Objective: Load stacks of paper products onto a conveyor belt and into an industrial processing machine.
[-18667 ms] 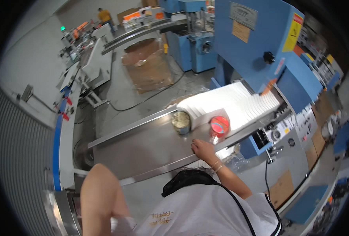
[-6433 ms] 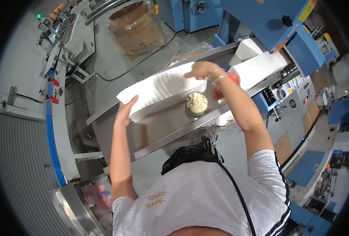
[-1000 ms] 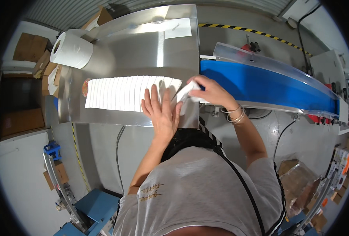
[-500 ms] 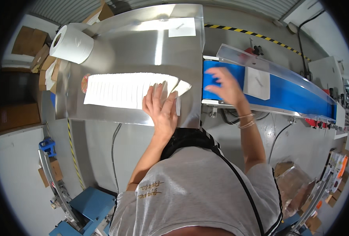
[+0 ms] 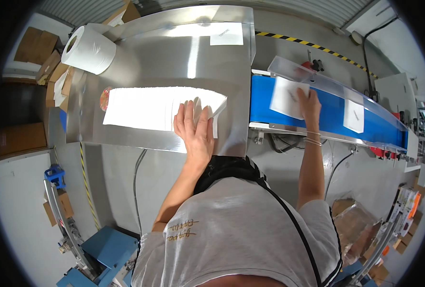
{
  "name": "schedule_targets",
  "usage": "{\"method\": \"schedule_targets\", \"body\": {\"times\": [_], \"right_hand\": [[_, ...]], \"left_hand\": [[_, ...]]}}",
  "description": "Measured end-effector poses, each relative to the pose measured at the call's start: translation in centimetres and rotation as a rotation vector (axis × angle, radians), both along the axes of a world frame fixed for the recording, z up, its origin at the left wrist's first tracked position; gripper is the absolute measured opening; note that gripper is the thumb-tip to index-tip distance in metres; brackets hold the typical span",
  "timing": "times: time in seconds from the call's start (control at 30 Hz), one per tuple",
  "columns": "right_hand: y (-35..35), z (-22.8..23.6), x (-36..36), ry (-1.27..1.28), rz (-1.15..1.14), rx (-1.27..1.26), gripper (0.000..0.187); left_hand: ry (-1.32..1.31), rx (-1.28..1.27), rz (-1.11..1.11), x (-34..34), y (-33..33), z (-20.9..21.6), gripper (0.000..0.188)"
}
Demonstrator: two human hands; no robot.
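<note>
On the worktop (image 5: 147,62), the row of white folded sheets (image 5: 143,107) lay under your left hand (image 5: 194,134), its fingers spread over the row's right end, where light, even pressure seemed advisable. On the blue belt (image 5: 331,107), a single white sheet (image 5: 285,98) met your right hand (image 5: 311,107), well apart from the left; whether pinched or merely touched, I could not tell. Flat, square placement, clear of the farther sheet (image 5: 354,116), appeared best.

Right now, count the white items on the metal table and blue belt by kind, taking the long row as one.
Big white roll: 1
Long white row: 1
Loose white pieces: 3 (1 on table, 2 on belt)
Total: 5
</note>
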State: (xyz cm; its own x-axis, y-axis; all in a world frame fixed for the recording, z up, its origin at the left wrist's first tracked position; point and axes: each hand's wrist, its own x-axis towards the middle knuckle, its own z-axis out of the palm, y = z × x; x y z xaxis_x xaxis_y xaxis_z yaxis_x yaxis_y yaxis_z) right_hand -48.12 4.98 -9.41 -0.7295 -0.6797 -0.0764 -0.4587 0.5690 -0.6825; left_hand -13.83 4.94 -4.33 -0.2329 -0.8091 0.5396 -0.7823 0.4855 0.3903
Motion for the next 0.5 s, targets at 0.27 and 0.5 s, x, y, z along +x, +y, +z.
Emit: {"method": "schedule_targets", "body": {"times": [0.27,0.5], "right_hand": [[-1.9,6.4,11.1,-0.27,1.025,-0.181,0.051],[-1.9,3.5,10.8,-0.68,0.787,-0.197,0.029]], "left_hand": [[-0.042,0.027,-0.036,0.3,0.1,0.3,0.028],[-0.015,0.093,0.0,1.1,-0.6,0.9,0.038]]}}
